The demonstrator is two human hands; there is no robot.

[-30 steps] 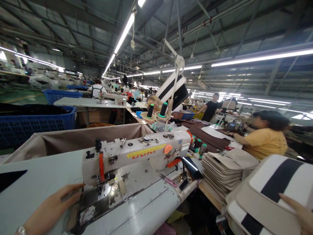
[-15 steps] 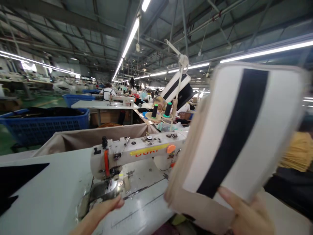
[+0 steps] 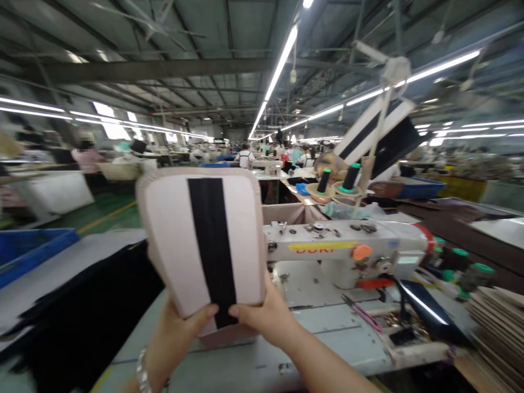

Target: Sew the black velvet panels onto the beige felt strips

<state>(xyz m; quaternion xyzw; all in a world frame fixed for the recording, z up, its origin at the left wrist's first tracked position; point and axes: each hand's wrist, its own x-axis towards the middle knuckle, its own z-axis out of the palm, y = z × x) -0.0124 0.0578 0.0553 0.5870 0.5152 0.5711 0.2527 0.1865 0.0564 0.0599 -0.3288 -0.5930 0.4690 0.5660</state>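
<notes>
Both of my hands hold up a white padded panel with a black stripe down its middle, upright in front of me. My left hand grips its lower left edge, thumb on the front. My right hand grips its lower right edge, thumb beside the stripe. Behind the panel stands a white sewing machine on the grey table; its left end is hidden by the panel.
Black fabric lies across the table's left side. A stack of tan pieces sits at the right edge. Thread cones stand behind the machine. A blue crate is at left. Other people work farther back.
My right hand has carried the striped panel from the right to the centre. My left hand has left the machine bed and taken hold of the panel. My view has swung left.
</notes>
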